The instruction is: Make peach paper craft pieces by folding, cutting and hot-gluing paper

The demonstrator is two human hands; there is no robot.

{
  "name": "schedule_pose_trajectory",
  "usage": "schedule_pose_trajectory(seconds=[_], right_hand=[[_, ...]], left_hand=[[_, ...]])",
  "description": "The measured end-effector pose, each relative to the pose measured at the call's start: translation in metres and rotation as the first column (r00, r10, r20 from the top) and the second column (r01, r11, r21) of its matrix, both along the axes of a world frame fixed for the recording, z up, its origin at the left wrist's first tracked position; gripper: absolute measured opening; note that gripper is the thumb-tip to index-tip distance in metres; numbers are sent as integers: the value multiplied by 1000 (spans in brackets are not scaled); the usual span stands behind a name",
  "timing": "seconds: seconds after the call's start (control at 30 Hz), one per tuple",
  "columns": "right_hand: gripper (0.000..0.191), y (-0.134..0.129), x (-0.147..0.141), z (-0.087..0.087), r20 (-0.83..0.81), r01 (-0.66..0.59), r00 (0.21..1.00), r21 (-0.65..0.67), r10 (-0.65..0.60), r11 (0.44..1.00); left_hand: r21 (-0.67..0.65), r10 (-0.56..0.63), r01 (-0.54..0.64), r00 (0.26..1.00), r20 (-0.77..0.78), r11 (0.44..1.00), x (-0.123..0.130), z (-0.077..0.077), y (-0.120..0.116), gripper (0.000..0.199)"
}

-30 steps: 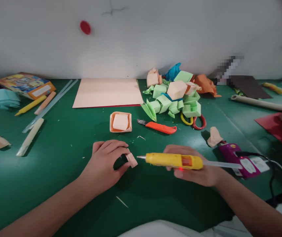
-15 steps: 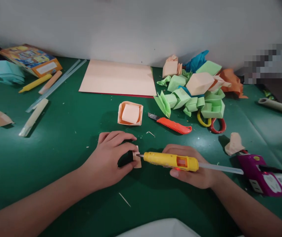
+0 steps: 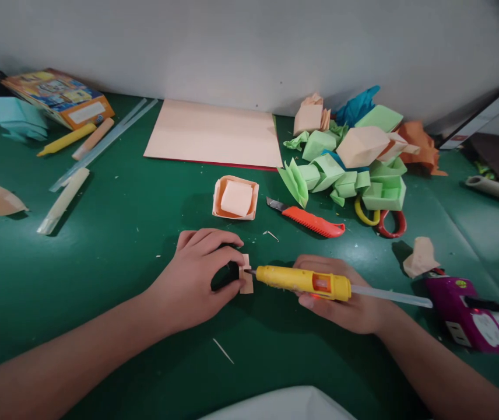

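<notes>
Left hand: thumb and index curled into a near-closed ring, tips pinching a small peach paper piece; other fingers bent, loosely spread.
Paper piece: at left fingertips, between the hands, low over or on the table, can't tell which.
Right hand: wrapped around the yellow glue gun, thumb along near side; grip partly hidden.
Nozzle: points at left hand, tip at the paper piece; contact unclear.
Glue stick: out the gun's rear, above right wrist.
Paper box: just beyond left fingers, peach block inside.
Cutter: beyond the gap between hands, blade end toward the box, red handle.
Scissors: past right hand, loops out from under the folded-paper pile.
Peach sheet: flat, well beyond left hand.
Purple power block: right of right hand, cable in.
</notes>
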State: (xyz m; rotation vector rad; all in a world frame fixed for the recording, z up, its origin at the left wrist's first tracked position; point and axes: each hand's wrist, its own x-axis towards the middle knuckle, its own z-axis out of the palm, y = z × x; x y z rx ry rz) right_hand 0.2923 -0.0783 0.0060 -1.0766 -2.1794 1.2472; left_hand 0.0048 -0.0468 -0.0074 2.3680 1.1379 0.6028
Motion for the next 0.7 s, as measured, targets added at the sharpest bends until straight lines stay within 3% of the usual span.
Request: schedule_pose_trajectory(seconds=[0.7], right_hand=[[24, 0, 1, 0, -12, -13, 1000, -5, 13, 1000]], left_hand=[[12, -4, 3, 1000, 31, 1000, 0, 0, 0, 15]])
